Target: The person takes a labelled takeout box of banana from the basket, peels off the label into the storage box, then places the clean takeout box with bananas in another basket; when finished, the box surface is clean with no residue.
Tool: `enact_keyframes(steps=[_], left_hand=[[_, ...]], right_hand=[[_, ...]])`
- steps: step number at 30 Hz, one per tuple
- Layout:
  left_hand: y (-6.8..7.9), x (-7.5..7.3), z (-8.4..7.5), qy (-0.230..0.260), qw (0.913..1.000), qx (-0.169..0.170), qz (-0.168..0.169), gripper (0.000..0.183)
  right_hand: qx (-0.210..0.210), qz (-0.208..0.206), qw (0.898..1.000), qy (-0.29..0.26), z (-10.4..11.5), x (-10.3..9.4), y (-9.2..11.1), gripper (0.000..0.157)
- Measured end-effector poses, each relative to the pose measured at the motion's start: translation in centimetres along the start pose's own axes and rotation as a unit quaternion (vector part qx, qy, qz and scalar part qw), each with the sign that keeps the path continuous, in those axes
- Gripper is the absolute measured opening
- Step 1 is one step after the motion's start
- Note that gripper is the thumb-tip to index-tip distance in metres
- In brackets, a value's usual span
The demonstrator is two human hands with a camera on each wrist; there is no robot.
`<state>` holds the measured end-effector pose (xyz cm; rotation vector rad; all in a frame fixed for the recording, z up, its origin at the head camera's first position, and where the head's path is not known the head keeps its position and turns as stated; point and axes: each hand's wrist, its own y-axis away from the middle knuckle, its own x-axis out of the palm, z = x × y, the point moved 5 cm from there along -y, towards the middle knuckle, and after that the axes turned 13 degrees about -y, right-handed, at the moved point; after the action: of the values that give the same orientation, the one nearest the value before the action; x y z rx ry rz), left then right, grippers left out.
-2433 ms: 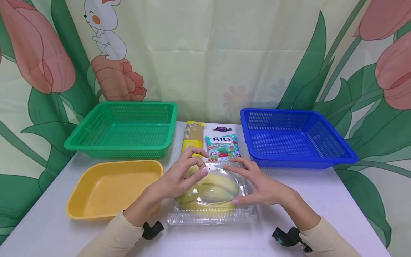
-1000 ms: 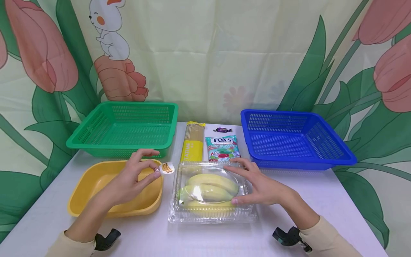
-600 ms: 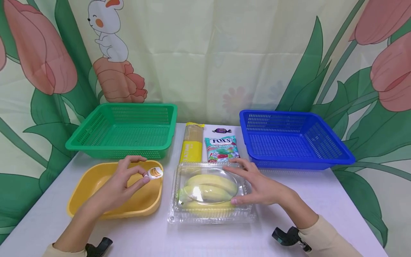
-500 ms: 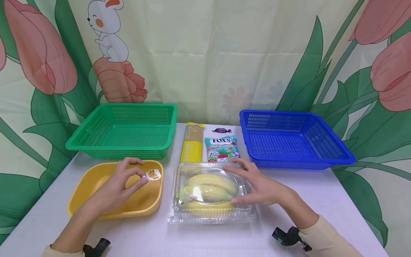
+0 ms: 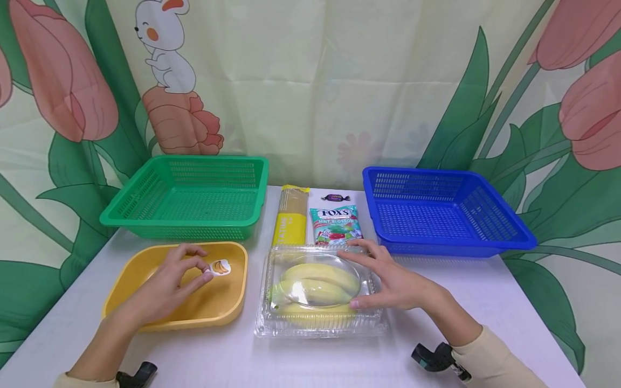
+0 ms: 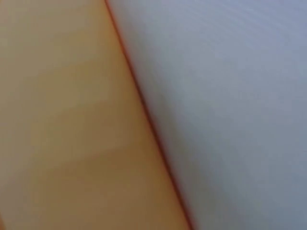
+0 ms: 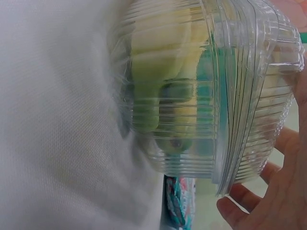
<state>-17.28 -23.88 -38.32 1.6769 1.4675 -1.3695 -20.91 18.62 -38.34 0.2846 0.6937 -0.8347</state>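
Observation:
In the head view my left hand (image 5: 167, 283) pinches a small white sticker (image 5: 221, 267) with a banana picture between thumb and fingertip, over the yellow basin (image 5: 233, 307). On the table before me sits a clear plastic clamshell box (image 5: 264, 326), its lid down, with several bananas (image 5: 315, 291) inside. My right hand (image 5: 388, 280) rests on the right side of the box, fingers spread and loosely bent. The right wrist view shows those fingers (image 7: 273, 175) against the ribbed lid. Only the basin wall (image 6: 72, 115) and table appear, blurred, in the left wrist view.
A green basket (image 5: 184, 222) stands at the back left and a blue basket (image 5: 451, 247) at the back right. Between them lie a yellow noodle packet (image 5: 290, 226), a FOX'S candy bag (image 5: 336, 223) and a purple-wrapped candy (image 5: 336, 198).
From over the box, my left hand has moved left to above the yellow basin, carrying the sticker. The right hand has stayed on the box.

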Motion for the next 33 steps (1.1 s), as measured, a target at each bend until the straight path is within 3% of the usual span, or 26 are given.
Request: enact_keyframes(steps=[10, 21, 33], left_hand=[[0.6, 0.3, 1.6, -0.035, 0.9994, 0.004, -0.004, 0.007], [0.6, 0.3, 3.4, -0.107, 0.9937, -0.014, 0.029, 0.007], [1.0, 1.4, 4.6, -0.131, 0.9895, -0.012, 0.059, 0.009]], right_hand=[[0.000, 0.001, 1.000, -0.002, 0.1, 0.1, 0.0, 0.088], [-0.004, -0.002, 1.000, -0.004, -0.2, 0.0, 0.0, 0.088], [-0.005, -0.001, 1.000, -0.012, -0.1, 0.0, 0.1, 0.087]])
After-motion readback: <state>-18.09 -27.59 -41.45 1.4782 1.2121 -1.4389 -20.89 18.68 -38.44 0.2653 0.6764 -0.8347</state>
